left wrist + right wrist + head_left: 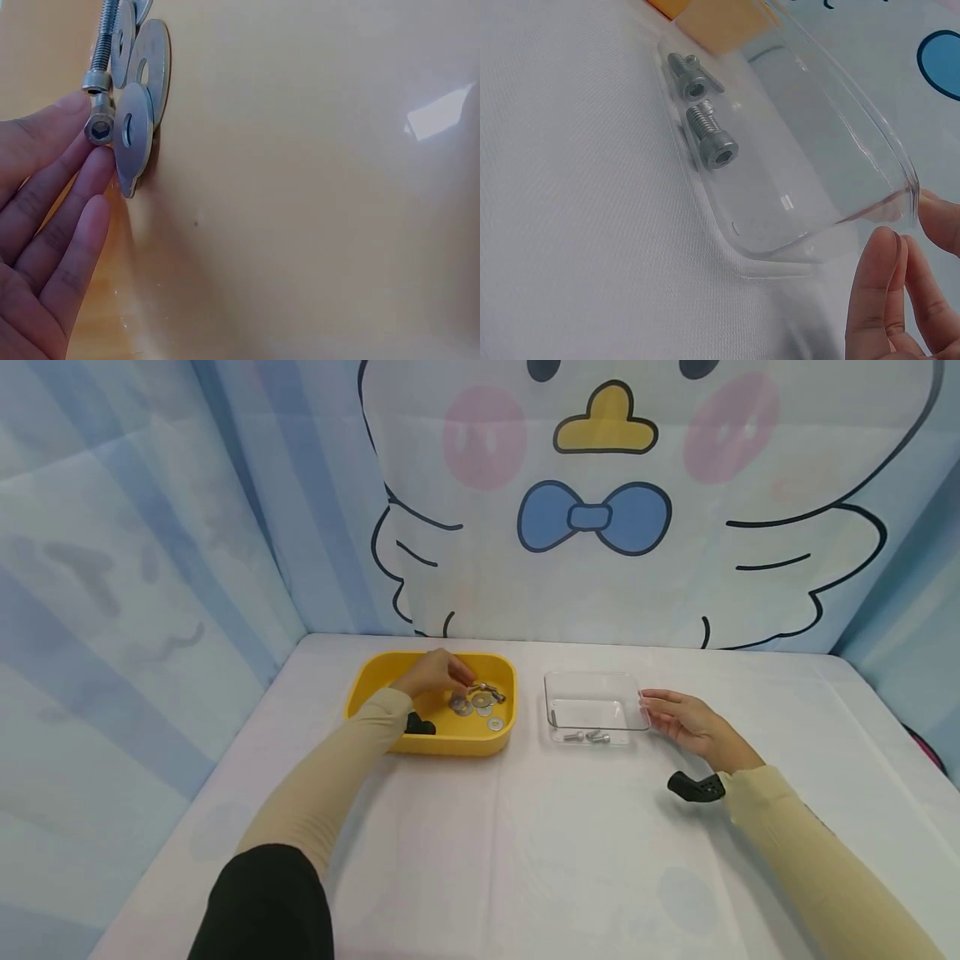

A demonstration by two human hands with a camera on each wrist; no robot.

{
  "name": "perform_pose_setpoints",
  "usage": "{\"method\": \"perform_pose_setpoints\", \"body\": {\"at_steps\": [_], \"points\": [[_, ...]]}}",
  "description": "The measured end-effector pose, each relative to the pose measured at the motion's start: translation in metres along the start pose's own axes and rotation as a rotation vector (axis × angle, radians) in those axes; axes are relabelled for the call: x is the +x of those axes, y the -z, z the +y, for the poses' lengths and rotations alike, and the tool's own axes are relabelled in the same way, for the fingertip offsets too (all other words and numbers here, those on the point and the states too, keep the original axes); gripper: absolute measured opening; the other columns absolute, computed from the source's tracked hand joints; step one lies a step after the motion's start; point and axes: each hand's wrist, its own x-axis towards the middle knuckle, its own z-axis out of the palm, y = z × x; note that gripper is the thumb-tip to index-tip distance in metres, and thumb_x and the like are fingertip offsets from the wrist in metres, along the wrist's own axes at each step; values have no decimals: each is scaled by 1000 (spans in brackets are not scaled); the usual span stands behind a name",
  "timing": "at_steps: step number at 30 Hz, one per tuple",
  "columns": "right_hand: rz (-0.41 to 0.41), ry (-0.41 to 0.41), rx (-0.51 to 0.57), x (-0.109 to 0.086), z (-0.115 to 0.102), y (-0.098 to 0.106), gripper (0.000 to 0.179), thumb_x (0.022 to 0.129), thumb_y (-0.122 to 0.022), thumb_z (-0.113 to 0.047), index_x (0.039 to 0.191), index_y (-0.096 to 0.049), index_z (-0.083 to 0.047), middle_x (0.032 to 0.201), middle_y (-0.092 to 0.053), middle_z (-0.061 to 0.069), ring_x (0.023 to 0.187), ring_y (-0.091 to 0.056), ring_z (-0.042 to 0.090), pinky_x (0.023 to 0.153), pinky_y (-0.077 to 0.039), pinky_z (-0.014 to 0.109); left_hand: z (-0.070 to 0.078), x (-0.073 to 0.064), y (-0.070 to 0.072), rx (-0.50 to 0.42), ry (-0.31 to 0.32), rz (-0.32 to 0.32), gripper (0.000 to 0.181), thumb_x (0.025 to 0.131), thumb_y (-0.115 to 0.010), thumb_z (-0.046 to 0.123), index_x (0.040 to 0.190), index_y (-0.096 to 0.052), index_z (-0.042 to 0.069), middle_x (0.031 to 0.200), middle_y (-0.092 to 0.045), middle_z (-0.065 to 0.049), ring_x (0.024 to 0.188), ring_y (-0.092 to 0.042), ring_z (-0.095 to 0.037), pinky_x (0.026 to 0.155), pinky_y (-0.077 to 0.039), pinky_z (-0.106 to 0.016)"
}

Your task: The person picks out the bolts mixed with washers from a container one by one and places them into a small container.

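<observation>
My left hand (437, 674) reaches into the yellow bin (450, 746), over the loose metal parts. In the left wrist view, its thumb and index fingertip pinch at the head of a socket head bolt (100, 127). A second bolt (97, 78) lies right above it, and flat washers (133, 139) stand close beside the fingertips. My right hand (686, 724) holds the clear plastic box (596, 675) by its right end, thumb and fingers on either side of the wall (907, 196). Several socket head bolts (717, 147) lie along the near side inside this box.
Both containers stand side by side on a white-covered table (570, 852). Another washer (495, 724) lies apart in the bin's near right corner. Each wrist carries a black camera mount (696, 787). A printed curtain (600, 585) hangs behind the table.
</observation>
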Motion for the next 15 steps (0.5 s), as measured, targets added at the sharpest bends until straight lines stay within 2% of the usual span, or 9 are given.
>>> {"method": "perform_pose_setpoints", "body": {"at_steps": [3,8,11,15], "points": [[14,-11,27,1,0,0,14,91,-58,-6,91,-67,-16,92,-67,-6,85,-61,4,77,-52,16,0,0,-1,9,0,0,27,82,-71,6,109,-70,5,108,-70,-9,100,-64,-20,91,-52,-30],[45,-16,9,3,0,-2,12,89,-61,-6,89,-66,-17,89,-68,-6,83,-62,4,75,-53,17,-1,1,-3,54,-41,-6,23,81,-72,7,104,-72,6,105,-72,-8,95,-65,-17,87,-53,-27],[20,-3,-11,2,0,0,13,90,-60,-6,91,-66,-18,90,-67,-7,84,-61,3,75,-52,16,-2,2,-3,84,-62,-12,18,81,-72,8,99,-74,8,100,-73,-7,91,-65,-15,82,-52,-25],[-17,7,-13,1,1,2,14,91,-57,-6,93,-64,-19,93,-66,-7,86,-60,2,76,-51,16,-3,2,-4,98,-44,-17,11,80,-73,10,91,-75,10,94,-74,-4,85,-62,-14,77,-51,-23]]}}
